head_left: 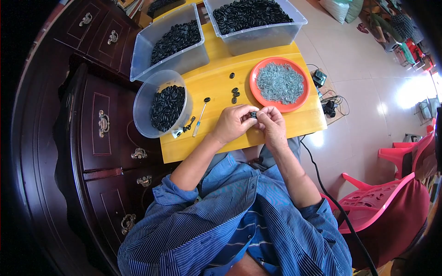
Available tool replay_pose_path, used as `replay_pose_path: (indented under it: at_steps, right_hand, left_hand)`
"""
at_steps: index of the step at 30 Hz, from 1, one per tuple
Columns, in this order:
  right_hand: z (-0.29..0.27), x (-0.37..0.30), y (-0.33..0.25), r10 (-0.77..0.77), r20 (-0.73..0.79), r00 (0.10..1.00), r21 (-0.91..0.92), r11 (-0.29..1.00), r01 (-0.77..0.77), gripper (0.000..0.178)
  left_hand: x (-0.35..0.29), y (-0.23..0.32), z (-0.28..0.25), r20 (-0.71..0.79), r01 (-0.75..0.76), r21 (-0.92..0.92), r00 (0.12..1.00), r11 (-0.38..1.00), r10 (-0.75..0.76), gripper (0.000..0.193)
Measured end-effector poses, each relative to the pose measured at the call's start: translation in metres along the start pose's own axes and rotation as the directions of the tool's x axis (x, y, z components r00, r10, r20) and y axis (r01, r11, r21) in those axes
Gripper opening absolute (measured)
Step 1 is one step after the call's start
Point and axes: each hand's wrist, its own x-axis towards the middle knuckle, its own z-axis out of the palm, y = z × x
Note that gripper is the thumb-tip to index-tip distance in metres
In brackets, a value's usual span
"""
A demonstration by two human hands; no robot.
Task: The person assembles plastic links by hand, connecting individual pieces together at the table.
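Observation:
Near the table's front edge, my left hand [234,123] and my right hand [272,125] meet, fingertips closed around a small black oval plastic part [253,114]. Its exact kind is too small to tell. Just beyond them an orange-red plate [254,92] holds a heap of small clear or silvery pieces [281,83]. Several loose black oval parts [235,94] lie left of the plate. A screwdriver [199,120] with a clear handle rests left of my left hand, its tip by another black oval part [206,99].
A round translucent tub [140,103] and two rectangular clear bins [189,62] [262,40] hold black parts on the yellow table [202,142]. Dark wooden drawers [99,133] stand at left. Pink chairs [368,202] and a black cable [329,193] are at right.

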Motion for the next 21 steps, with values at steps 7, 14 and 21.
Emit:
replay_pose_path:
  at_steps: [7, 14, 21]
  right_hand:
    - [-0.003, 0.003, 0.000, 0.021, 0.023, 1.000, 0.027, 0.999, -0.022, 0.008]
    - [0.008, 0.003, -0.002, 0.003, 0.013, 1.000, -0.032, 0.999, -0.002, 0.009]
    - [0.006, 0.004, -0.002, 0.002, 0.057, 0.998, -0.090, 0.996, 0.003, 0.006]
  left_hand:
    - [0.003, 0.000, -0.001, -0.004, 0.022, -0.044, 1.000, 0.999, -0.023, 0.020]
    - [0.003, -0.005, -0.006, -0.014, 0.006, 0.050, 1.000, 0.999, -0.005, 0.016]
    - [-0.008, -0.006, -0.012, -0.040, 0.029, -0.092, 0.999, 0.995, -0.033, 0.038]
